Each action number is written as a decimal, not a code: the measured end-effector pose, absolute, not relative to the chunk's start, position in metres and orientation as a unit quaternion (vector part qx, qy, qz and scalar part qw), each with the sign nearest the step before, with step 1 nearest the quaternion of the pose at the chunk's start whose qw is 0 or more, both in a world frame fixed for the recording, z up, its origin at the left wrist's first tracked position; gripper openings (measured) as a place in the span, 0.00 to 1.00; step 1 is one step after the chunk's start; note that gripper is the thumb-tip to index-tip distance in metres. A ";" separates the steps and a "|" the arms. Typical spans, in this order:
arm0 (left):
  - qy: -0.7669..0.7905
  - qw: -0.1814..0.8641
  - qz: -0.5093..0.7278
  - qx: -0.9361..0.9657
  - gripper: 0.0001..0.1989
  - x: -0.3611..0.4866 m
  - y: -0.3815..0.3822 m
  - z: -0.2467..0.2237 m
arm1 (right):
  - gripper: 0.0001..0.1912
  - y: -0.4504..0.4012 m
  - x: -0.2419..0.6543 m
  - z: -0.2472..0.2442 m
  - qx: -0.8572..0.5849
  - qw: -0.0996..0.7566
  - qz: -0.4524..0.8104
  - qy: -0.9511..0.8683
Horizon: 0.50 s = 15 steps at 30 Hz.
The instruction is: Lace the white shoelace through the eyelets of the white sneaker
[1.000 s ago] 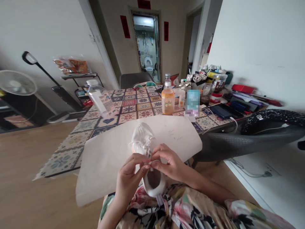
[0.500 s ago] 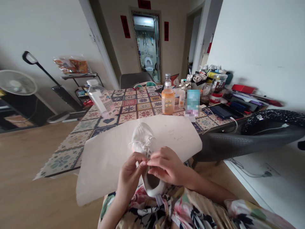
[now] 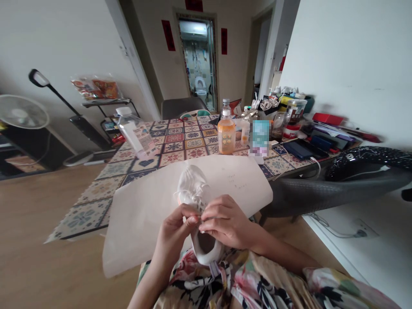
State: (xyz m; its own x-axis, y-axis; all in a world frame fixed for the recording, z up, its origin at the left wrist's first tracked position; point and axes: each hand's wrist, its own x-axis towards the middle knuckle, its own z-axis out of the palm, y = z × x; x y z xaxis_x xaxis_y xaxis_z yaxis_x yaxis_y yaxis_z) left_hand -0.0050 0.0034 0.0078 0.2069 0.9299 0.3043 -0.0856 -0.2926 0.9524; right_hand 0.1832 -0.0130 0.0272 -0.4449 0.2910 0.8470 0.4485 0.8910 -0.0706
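A white lace-up shoe (image 3: 193, 184) lies on a large sheet of white paper (image 3: 138, 219), its toe pointing away from me and its heel close to my lap. Over the top of the lacing, my left hand (image 3: 178, 223) pinches the white shoelace (image 3: 200, 202) between thumb and forefinger. My right hand (image 3: 227, 221) meets it there from the other side, with bent fingers closed on the lace by the shoe's opening. The fingertips almost touch and cover the part of the lace they hold.
Beyond the paper stand an orange drink bottle (image 3: 227, 135), a tilted clear bottle (image 3: 137, 133) and a blurred-out phone-like object (image 3: 260, 137). A tablet (image 3: 304, 150) lies at the right, near a grey chair (image 3: 309, 193). A patterned cloth (image 3: 174, 148) covers the table.
My right hand's fingers have curled further in towards the left fingertips. My left hand has shifted only slightly, and the shoe stays in place.
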 end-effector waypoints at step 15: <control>0.444 0.237 0.517 0.693 0.09 -0.013 0.036 -0.002 | 0.08 -0.007 0.193 0.028 -0.153 0.432 0.106 -0.883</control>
State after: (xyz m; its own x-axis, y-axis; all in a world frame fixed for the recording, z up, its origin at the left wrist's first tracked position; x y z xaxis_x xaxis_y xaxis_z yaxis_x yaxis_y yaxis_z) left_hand -0.0133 0.0361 -0.0016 0.0715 0.8595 0.5061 0.3703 -0.4940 0.7867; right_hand 0.1929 -0.0065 0.0275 -0.5802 0.3613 0.7300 0.1787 0.9309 -0.3186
